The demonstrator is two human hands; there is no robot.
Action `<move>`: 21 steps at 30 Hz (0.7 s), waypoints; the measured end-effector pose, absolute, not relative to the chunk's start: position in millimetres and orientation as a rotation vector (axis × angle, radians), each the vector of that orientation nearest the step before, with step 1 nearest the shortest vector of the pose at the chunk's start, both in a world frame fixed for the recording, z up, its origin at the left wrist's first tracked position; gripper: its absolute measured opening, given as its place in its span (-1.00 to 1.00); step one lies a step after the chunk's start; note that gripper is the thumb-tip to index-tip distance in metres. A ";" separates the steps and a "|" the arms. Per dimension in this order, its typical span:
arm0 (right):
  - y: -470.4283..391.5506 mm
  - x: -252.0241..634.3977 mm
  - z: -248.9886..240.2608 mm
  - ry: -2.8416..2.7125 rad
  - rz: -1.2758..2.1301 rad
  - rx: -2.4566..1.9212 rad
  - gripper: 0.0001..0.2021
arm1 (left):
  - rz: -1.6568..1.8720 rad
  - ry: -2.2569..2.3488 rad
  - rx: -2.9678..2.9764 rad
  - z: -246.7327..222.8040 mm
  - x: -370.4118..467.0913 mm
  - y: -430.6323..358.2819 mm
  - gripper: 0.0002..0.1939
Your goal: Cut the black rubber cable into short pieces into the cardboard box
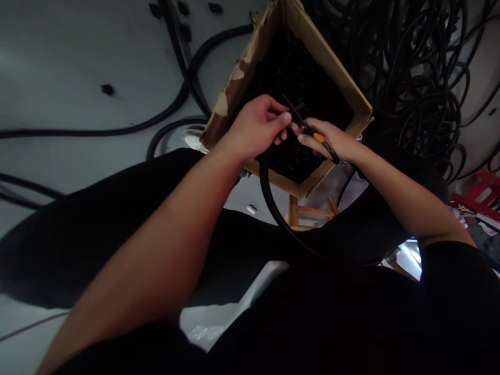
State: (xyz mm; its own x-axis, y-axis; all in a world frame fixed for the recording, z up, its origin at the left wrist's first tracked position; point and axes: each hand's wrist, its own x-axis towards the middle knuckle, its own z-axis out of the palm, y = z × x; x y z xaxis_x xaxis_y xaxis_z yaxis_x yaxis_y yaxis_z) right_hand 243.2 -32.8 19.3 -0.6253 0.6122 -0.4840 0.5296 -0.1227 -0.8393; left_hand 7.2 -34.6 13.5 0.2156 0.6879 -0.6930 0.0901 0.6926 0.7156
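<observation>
Evidently the right hand gripped slim black-and-orange scissors; the left hand pinched, probably (dim light), a black flexible hose; a slipping blade risked nicking fingertips.

My left forearm slants from the lower left corner up to the top centre of the frame, where my left hand turns back-up — thumb pinched near the curled index finger. My right forearm reaches in from the right side, and my right hand curls into a grip — both sets of fingertips nearly meeting, elbows bent.
</observation>
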 end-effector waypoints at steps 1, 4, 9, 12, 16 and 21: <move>-33.4 241.4 20.5 -2.013 1.865 -1.357 -0.50 | 0.474 1.313 0.720 12.2 6.9 -34.8 -0.65; -34.4 238.5 21.0 -1.952 1.839 -1.451 -0.47 | 0.474 1.313 0.694 5.8 3.0 -36.7 -0.61; -38.7 237.9 16.0 -1.900 1.889 -1.597 -0.55 | 0.409 1.363 0.748 0.8 -5.4 -39.3 -0.68; -43.6 236.9 14.5 -1.811 1.974 -1.644 -0.58 | 0.360 1.426 0.810 1.6 -5.3 -38.9 -0.68; -48.5 237.0 9.8 -1.628 2.081 -1.696 -0.65 | 0.401 1.433 0.789 3.6 -1.7 -37.2 -0.71; -46.3 244.7 -2.1 -1.820 1.960 -1.538 -0.73 | 0.405 1.524 0.832 11.2 0.8 -35.5 -0.78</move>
State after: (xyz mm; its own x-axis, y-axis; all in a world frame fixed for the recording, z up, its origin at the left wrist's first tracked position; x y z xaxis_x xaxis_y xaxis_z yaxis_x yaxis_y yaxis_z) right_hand 244.7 -46.3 -2.1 -0.5017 0.6237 -0.5994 0.5516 -0.3031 -0.7771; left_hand 0.8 -35.5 11.2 0.0536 0.7049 -0.7073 0.2609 0.6738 0.6913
